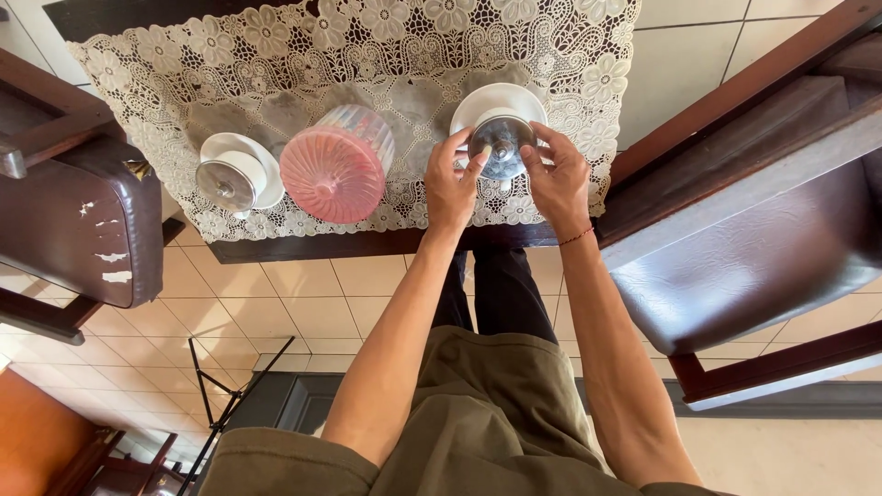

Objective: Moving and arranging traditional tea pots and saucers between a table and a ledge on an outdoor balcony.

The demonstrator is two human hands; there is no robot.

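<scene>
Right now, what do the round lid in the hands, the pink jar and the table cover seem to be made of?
The lid, held by the left hand and right hand, looks like polished metal: mirror-like grey shine. The pink jar seems ribbed translucent plastic, possibly glass. The table cover looks like cream lace with openwork flowers.

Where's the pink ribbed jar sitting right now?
In the head view, the pink ribbed jar stands on the lace cloth, between the left covered cup and the left hand.

Shiny metal lid (501, 145); glossy white ceramic saucer (496, 99); ribbed pink plastic jar (336, 163); white lace cloth (303, 55); cracked brown leather chair (87, 220).
</scene>
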